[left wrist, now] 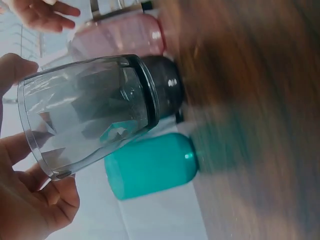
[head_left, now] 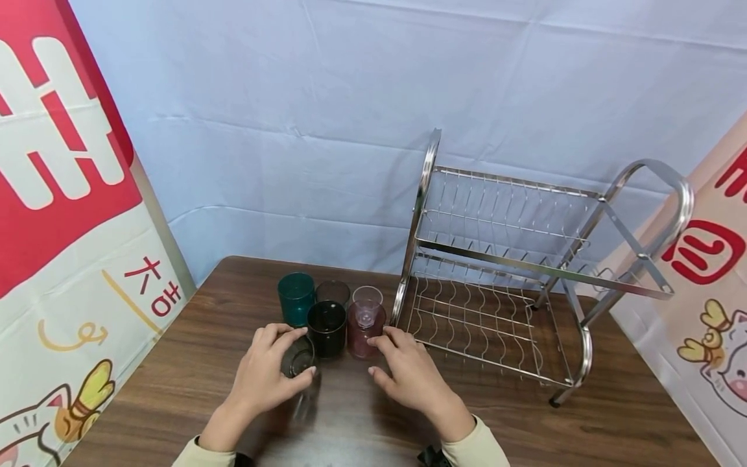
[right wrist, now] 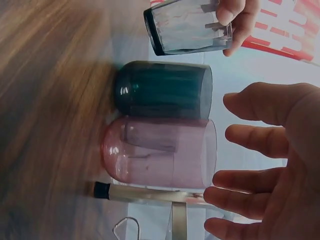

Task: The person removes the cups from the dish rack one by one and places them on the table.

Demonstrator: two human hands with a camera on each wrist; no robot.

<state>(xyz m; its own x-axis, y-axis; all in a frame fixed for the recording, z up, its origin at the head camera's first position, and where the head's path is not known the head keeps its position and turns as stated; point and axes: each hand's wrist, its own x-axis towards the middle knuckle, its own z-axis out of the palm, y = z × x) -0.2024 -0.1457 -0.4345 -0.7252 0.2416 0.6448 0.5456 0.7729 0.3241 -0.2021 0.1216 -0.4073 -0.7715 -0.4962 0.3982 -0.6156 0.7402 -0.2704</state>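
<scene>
A clear grey-tinted glass (left wrist: pixel 90 115) is gripped near its rim by my left hand (head_left: pixel 262 370). It is tilted and raised off the table in the right wrist view. My right hand (head_left: pixel 413 370) is beside the pink glass (right wrist: pixel 165 152), its fingers spread and holding nothing. Left of the pink glass stands a dark glass (head_left: pixel 327 331), close against it. Behind the dark one are a teal glass (head_left: pixel 296 299) and a clear brownish glass (head_left: pixel 333 293), partly hidden. A pale lilac glass (head_left: pixel 367 302) overlaps the pink one in the head view.
A two-tier metal dish rack (head_left: pixel 484 298) stands on the wooden table (head_left: pixel 525 428), right of the glasses and close to the pink one. Behind the table hangs a pale blue cloth (head_left: pixel 280 162). Printed panels (head_left: pixel 87 259) flank both sides.
</scene>
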